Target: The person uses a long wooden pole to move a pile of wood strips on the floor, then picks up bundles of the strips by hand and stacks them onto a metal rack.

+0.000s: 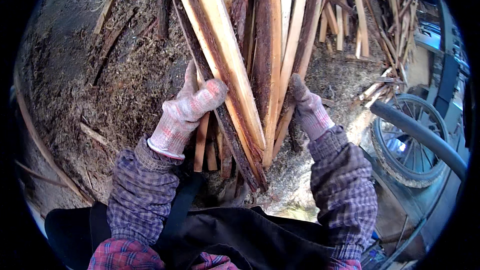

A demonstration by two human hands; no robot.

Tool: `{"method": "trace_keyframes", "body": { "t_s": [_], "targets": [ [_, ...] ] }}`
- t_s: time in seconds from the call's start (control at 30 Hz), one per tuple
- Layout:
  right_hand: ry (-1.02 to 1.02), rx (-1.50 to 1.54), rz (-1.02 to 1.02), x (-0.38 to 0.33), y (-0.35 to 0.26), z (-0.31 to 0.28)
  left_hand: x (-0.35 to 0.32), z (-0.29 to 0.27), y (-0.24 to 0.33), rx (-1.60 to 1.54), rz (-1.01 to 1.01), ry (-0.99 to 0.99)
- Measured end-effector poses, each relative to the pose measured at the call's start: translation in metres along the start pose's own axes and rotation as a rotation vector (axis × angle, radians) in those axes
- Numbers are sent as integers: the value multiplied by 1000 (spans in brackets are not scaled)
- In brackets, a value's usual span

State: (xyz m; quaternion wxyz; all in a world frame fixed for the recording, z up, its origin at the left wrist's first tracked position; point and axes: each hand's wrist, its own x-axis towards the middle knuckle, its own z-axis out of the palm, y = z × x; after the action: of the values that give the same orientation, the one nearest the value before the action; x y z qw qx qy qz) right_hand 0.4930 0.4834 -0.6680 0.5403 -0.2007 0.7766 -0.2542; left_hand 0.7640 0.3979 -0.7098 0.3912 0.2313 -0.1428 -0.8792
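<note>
A bundle of long sawn wood strips (263,55), some with dark bark along their edges, lies between my hands. It runs from the upper edge down toward my lap, its near ends uneven. My left hand (192,101), in a pale, red-flecked knit glove, grips the bundle's left side, its thumb over a bark-edged strip. Lower down on that side, shorter strip ends (201,145) show under the longer ones. Against the right side presses my right hand (311,105), gloved alike with a darkened tip; most of its fingers are hidden behind the wood.
Sawdust and bark bits cover the ground (145,65). More wood strips (361,15) lie in a pile at the upper right. To the right stand a spoked wheel (411,140), a grey curved tube (425,132) and a blue-green metal frame (446,85). A long curved strip (47,152) lies far left.
</note>
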Motion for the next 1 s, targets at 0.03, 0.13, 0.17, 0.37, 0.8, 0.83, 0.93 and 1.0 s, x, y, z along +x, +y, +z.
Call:
{"method": "trace_keyframes", "body": {
  "t_s": [0.03, 0.13, 0.17, 0.37, 0.8, 0.83, 0.93, 1.0],
  "targets": [
    [22, 23, 0, -4, -8, 4, 1, 1, 1, 52, -90, 84],
    [96, 152, -18, -18, -27, 22, 3, 9, 11, 74, -233, 232],
    [134, 235, -22, -22, -29, 29, 4, 12, 15, 71, -239, 197],
    [204, 517, -142, -9, 23, 61, -26, 18, 45, 273, -257, 235],
    [-845, 1355, -256, 105, 132, 102, -59, -16, 50, 111, -129, 147],
    [-810, 1255, -368, 104, 139, 100, -58, -15, 50, 189, -142, 199],
    [-794, 1016, -680, 90, 139, 86, -52, -7, 51, 92, -186, 115],
    [-727, 1001, -714, 71, 121, 84, -49, -3, 52, 60, -229, 201]
  ]
}}
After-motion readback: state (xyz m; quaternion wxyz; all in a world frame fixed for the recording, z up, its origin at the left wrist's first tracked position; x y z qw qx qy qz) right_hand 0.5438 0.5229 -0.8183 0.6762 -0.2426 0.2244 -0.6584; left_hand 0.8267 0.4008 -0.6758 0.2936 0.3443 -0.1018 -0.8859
